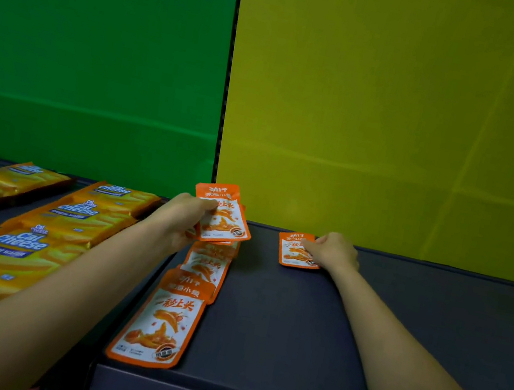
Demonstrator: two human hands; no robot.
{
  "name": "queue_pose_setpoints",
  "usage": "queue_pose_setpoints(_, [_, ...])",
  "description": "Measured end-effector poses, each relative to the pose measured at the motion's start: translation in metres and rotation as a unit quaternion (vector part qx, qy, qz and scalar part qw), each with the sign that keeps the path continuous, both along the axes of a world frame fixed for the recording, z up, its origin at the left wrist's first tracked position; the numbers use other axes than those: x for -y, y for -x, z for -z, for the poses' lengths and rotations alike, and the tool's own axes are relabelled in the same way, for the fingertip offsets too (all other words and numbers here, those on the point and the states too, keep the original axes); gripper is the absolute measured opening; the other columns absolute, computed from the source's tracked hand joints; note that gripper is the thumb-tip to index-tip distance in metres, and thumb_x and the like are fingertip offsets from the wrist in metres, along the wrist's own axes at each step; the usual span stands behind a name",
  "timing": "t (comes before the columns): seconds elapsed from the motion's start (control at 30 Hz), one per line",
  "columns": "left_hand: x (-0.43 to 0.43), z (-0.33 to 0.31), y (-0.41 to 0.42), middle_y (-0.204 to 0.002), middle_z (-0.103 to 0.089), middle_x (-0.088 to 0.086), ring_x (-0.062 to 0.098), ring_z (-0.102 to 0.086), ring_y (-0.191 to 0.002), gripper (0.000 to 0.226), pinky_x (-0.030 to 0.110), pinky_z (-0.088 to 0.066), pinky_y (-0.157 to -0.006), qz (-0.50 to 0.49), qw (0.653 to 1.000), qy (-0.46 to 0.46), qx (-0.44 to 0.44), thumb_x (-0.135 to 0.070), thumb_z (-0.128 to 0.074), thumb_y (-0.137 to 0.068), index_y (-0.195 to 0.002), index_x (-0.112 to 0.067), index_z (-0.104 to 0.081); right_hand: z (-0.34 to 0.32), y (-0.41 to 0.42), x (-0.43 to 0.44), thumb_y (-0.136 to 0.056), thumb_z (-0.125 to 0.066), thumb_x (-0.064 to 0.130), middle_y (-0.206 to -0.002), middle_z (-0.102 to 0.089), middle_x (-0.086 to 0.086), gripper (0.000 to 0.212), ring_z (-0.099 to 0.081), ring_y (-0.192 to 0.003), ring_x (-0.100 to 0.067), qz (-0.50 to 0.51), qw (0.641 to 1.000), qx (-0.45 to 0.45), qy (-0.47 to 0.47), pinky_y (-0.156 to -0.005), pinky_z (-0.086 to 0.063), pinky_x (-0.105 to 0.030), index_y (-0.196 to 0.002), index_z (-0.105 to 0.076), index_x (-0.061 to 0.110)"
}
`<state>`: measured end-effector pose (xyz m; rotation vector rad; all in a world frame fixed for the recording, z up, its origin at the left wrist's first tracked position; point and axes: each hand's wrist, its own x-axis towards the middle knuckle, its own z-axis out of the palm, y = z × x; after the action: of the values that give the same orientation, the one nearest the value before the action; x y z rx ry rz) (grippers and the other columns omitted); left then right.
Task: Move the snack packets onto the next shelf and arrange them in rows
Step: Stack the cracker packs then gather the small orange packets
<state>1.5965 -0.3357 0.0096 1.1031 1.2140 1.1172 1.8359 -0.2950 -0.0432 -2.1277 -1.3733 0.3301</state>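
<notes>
Head view: left hand (180, 221) pinches a small stack of orange-and-white foil snack packets (226, 215) above the dark shelf (293, 332), at 12 o'clock of an overlapping packet row (181, 302). Right hand (335, 251), fingers curled, presses a single matching packet (295, 250) flat at 3 o'clock of the stack. Yellow cheese wafer packs (36, 231) lie at 9 o'clock.

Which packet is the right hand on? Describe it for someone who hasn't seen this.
Find the yellow wall and the dark shelf beneath it. Near its back edge one orange packet lies flat under the right hand. It sits alone, apart from the overlapping row to its left.
</notes>
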Motion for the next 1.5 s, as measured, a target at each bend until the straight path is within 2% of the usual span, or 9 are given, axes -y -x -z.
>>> queue_pose_setpoints(0.23, [0.007, -0.002, -0.013, -0.080, -0.063, 0.010, 0.020, -0.062, -0.067, 0.014, 0.030, -0.053, -0.056, 0.025, 0.999, 0.022, -0.020, -0.014, -0.048, -0.095, -0.089, -0.003, -0.054, 0.005, 0.000, -0.001, -0.087, -0.057, 0.044, -0.109, -0.064, -0.016, 0.033, -0.060, -0.102, -0.033, -0.005, 0.999, 0.049, -0.018, -0.071, -0.040, -0.031, -0.083, -0.056, 0.011])
queue_pose_setpoints(0.4, [0.015, 0.001, -0.021, -0.079, -0.065, 0.008, 0.015, -0.065, -0.057, 0.014, 0.022, -0.053, -0.045, 0.049, 0.998, 0.024, -0.021, -0.015, -0.050, -0.094, -0.091, -0.003, -0.056, -0.005, 0.004, 0.016, -0.092, -0.044, 0.046, -0.111, -0.062, -0.020, 0.049, -0.057, -0.105, -0.036, 0.003, 0.997, 0.016, -0.077, -0.076, -0.042, -0.034, -0.098, -0.065, 0.002])
queue_pose_setpoints(0.53, [0.023, 0.006, -0.028, -0.078, -0.065, 0.008, 0.015, -0.065, -0.060, 0.014, 0.027, -0.054, -0.057, 0.067, 0.998, 0.012, -0.008, -0.014, -0.050, -0.094, -0.089, -0.003, -0.058, -0.037, 0.028, 0.045, -0.093, -0.035, 0.056, -0.085, -0.066, -0.010, 0.052, -0.061, -0.092, -0.030, -0.098, 0.982, -0.079, -0.139, -0.078, -0.043, -0.035, -0.063, -0.058, 0.021])
queue_pose_setpoints(0.6, [0.029, 0.008, -0.034, -0.073, -0.066, 0.007, 0.013, -0.066, -0.054, 0.013, 0.025, -0.055, -0.051, 0.072, 0.997, 0.004, 0.004, -0.012, -0.052, -0.093, -0.090, -0.001, -0.058, -0.042, 0.042, 0.063, -0.088, -0.040, 0.060, -0.072, -0.066, -0.004, 0.053, -0.060, -0.077, -0.022, -0.161, 0.973, -0.117, -0.117, -0.076, -0.044, -0.034, -0.058, -0.058, 0.020])
queue_pose_setpoints(0.7, [0.041, 0.009, -0.042, -0.066, -0.067, 0.006, 0.009, -0.064, -0.043, 0.011, 0.019, -0.052, -0.042, 0.075, 0.997, -0.010, 0.019, -0.009, -0.054, -0.091, -0.096, 0.000, -0.059, -0.033, 0.048, 0.078, -0.081, -0.054, 0.060, -0.082, -0.071, -0.012, 0.047, -0.062, -0.078, -0.026, -0.187, 0.975, -0.069, -0.096, -0.067, -0.039, -0.031, -0.067, -0.063, 0.016])
queue_pose_setpoints(0.87, [0.065, 0.014, -0.056, -0.065, -0.063, 0.007, 0.014, -0.061, -0.048, 0.021, 0.026, -0.049, -0.060, 0.059, 0.997, -0.017, 0.050, -0.006, -0.045, -0.092, -0.075, -0.009, -0.056, -0.034, 0.023, 0.101, -0.085, -0.062, 0.037, -0.069, -0.058, -0.013, 0.037, -0.045, -0.064, -0.018, -0.225, 0.947, -0.181, -0.139, -0.059, -0.028, -0.030, -0.056, -0.056, 0.015])
queue_pose_setpoints(1.07, [0.108, 0.029, -0.065, -0.075, -0.062, 0.000, 0.008, -0.059, -0.056, 0.003, 0.019, -0.050, -0.050, 0.095, 0.992, -0.062, -0.057, -0.014, -0.048, -0.094, -0.097, -0.015, -0.049, -0.036, -0.028, 0.118, -0.088, -0.061, 0.029, -0.044, -0.064, 0.010, 0.026, -0.055, -0.041, 0.005, -0.151, 0.911, -0.328, -0.200, -0.049, -0.043, -0.011, -0.070, -0.064, 0.011])
queue_pose_setpoints(1.27, [0.122, 0.060, -0.079, -0.097, -0.061, 0.009, 0.020, -0.060, -0.087, 0.012, 0.036, -0.048, -0.085, 0.063, 0.966, -0.162, -0.191, -0.019, -0.049, -0.094, -0.093, -0.014, -0.039, -0.025, -0.032, 0.122, -0.089, -0.060, 0.030, -0.044, -0.064, 0.012, 0.026, -0.056, -0.039, 0.007, -0.147, 0.909, -0.350, -0.172, -0.046, -0.042, -0.004, -0.070, -0.065, 0.012])
queue_pose_setpoints(1.5, [0.121, 0.063, -0.079, -0.112, -0.062, 0.009, 0.026, -0.056, -0.106, 0.035, 0.035, -0.037, -0.086, 0.010, 0.819, -0.267, -0.507, -0.037, -0.040, -0.094, -0.120, -0.015, -0.035, -0.012, -0.018, 0.117, -0.088, -0.061, 0.033, -0.075, -0.069, -0.004, 0.030, -0.063, -0.066, -0.010, -0.145, 0.933, -0.292, -0.152, -0.064, -0.045, -0.020, -0.076, -0.069, 0.007])
